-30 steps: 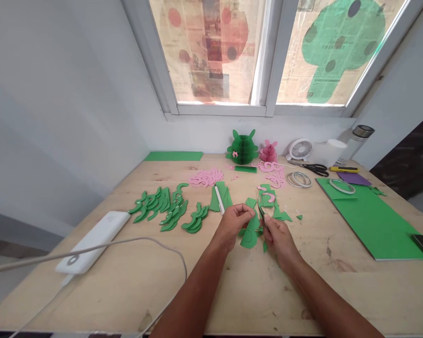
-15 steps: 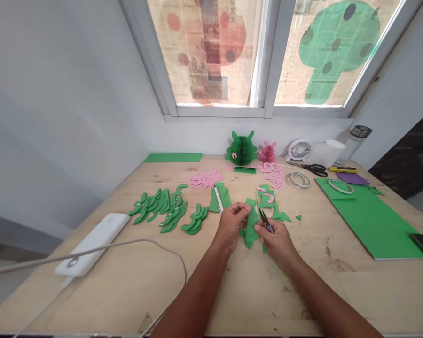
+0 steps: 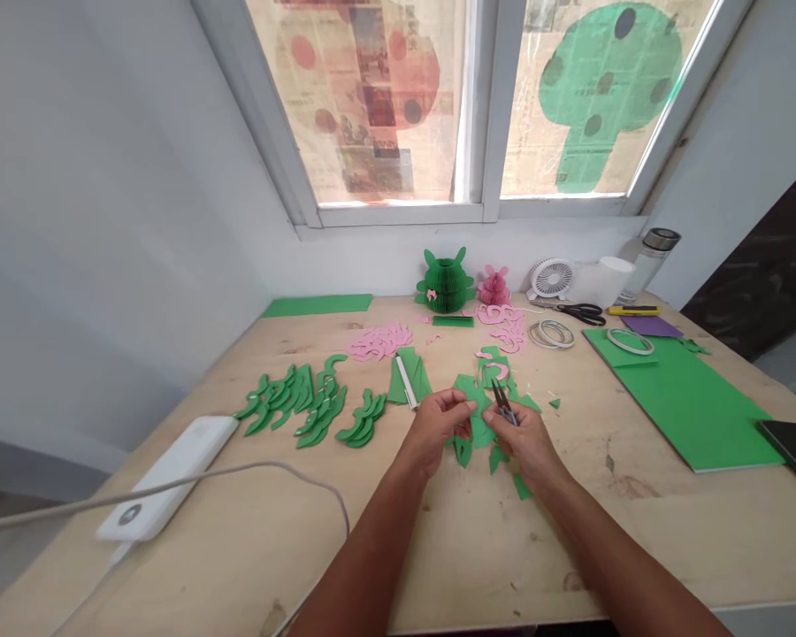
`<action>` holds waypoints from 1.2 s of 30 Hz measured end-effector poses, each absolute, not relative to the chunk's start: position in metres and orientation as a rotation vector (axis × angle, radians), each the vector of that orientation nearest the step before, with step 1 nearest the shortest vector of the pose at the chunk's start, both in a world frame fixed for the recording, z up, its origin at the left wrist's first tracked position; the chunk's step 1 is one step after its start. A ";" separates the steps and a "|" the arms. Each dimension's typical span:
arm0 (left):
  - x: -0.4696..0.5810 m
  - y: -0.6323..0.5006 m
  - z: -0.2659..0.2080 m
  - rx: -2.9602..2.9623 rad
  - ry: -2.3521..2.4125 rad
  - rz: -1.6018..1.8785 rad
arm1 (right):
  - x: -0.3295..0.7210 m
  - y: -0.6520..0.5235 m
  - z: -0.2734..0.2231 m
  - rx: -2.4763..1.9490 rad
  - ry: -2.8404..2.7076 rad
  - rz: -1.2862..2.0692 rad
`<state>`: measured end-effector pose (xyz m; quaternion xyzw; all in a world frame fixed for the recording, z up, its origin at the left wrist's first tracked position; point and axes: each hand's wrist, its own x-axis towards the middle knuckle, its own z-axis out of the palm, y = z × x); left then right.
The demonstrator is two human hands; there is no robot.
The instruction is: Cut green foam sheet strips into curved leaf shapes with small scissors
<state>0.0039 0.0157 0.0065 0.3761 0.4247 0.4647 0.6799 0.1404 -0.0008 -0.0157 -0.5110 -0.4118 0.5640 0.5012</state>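
Just right of the table's middle, my left hand (image 3: pixel 440 433) pinches a piece of green paper (image 3: pixel 481 426) between thumb and fingers. My right hand (image 3: pixel 525 442) is closed around small scissors (image 3: pixel 502 404), whose dark blades point up and away from me. Its thumb and fingertips also touch the paper's right edge. Green scraps (image 3: pixel 521 487) lie under and around both hands. Behind them are more green offcuts with a pink curved piece (image 3: pixel 497 372) on top. A white pen (image 3: pixel 406 382) rests on folded green paper (image 3: pixel 419 370), left of the hands.
Stacks of curved green cutouts (image 3: pixel 318 411) and a white power bank (image 3: pixel 172 478) with a cable lie left. Pink cutouts (image 3: pixel 379 341), a green paper figure (image 3: pixel 445 285), tape rolls (image 3: pixel 550 334) and black scissors (image 3: pixel 580 311) stand further back. Green sheets (image 3: pixel 696 407) and a phone (image 3: pixel 792 451) lie right.
The green paper has turned between my hands, and the scissors have swung a little upright. More scraps show below my right hand. My view has shifted slightly to the right.
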 end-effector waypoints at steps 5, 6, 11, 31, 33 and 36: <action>0.006 0.016 0.004 0.893 0.978 1.021 | 0.142 0.000 -0.016 -1.223 -0.971 1.350; 0.006 0.016 0.004 0.889 0.980 1.034 | 0.142 0.000 -0.016 -1.221 -0.955 1.349; 0.008 0.016 0.003 0.785 0.992 1.143 | 0.142 0.000 -0.013 -1.193 -0.907 1.349; 0.011 0.013 0.003 0.673 0.990 1.188 | 0.142 0.004 -0.011 -1.208 -0.785 1.282; 0.011 0.013 0.002 0.688 0.997 1.194 | 0.142 0.004 -0.012 -1.201 -0.779 1.280; 0.010 0.015 -0.001 0.713 1.009 1.193 | 0.144 0.005 -0.015 -1.183 -0.781 1.268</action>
